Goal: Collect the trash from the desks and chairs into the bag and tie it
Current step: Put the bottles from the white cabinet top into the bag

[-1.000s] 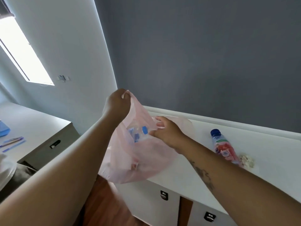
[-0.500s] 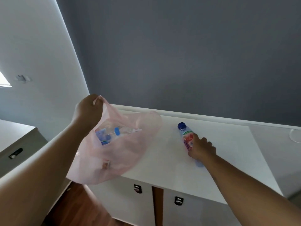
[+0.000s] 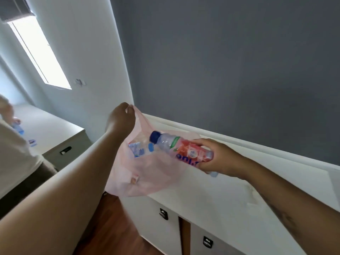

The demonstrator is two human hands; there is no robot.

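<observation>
1. Person at the far left edge, only partly in view, with a hand [image 3: 7, 111] near a small blue bottle [image 3: 18, 128] over a side desk [image 3: 55, 129] that stands below a bright window [image 3: 39, 52].
2. Left hand [image 3: 122, 119], raised at centre-left, is closed in a fist on one handle of a thin pink bag [image 3: 147, 173], holding its mouth up and open beside the corner of the white desk [image 3: 220, 203].
3. Bag hangs partly over the desk edge; crushed clear bottles with blue caps [image 3: 141, 150] show through it.
4. Right hand [image 3: 219, 161] is wrapped round the lower half of a plastic bottle [image 3: 182, 149] with a blue cap and red label, pointed cap-first into the bag's mouth.
5. Step in hand, as a judgement: dropping this bottle into the bag. The next move calls for pushing it past the rim and loosening the fingers while the left hand keeps the mouth wide.
6. Tying is not yet done.
</observation>
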